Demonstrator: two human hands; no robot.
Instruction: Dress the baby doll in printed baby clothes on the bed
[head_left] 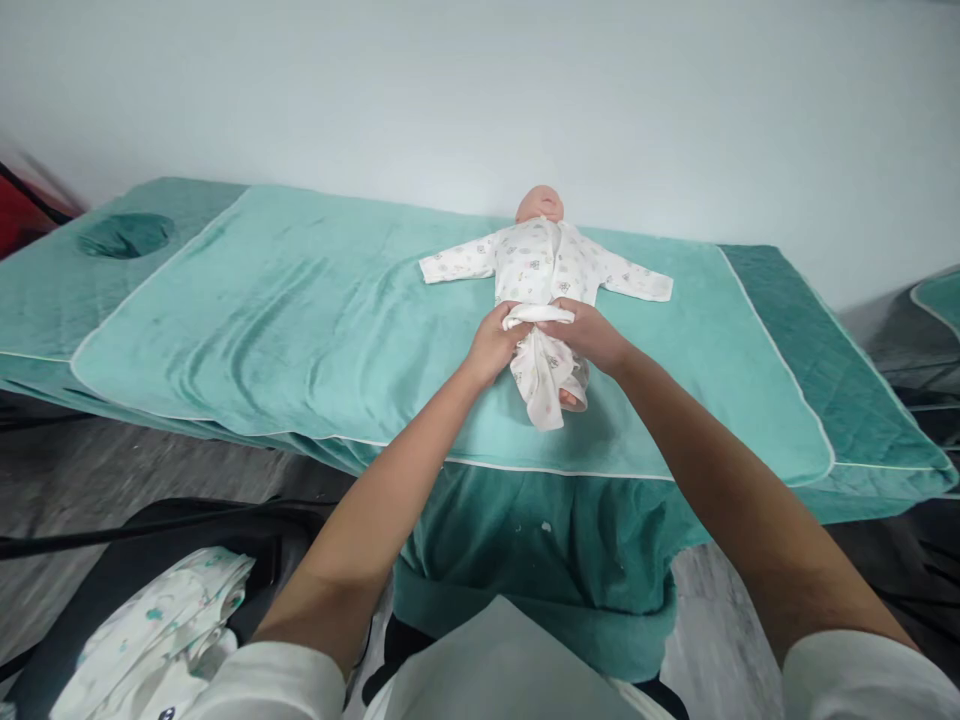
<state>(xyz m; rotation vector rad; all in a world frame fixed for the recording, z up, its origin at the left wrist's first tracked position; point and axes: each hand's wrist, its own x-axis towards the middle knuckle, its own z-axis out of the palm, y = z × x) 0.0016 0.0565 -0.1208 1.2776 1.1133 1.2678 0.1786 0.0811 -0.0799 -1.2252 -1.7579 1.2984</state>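
A baby doll lies on its back on the green bed, head toward the wall. It wears a white printed baby top with both sleeves spread wide. Matching baby pants cover its legs, and one bare foot shows at a leg opening. At the doll's waist, my left hand is closed on the left side of the white waistband. My right hand grips the waistband's other side. Some fingers of both hands are hidden under the cloth.
A light green sheet with soft wrinkles covers the bed, which has a face hole at its left end. White wall stands behind. On a black chair at lower left lies printed white cloth.
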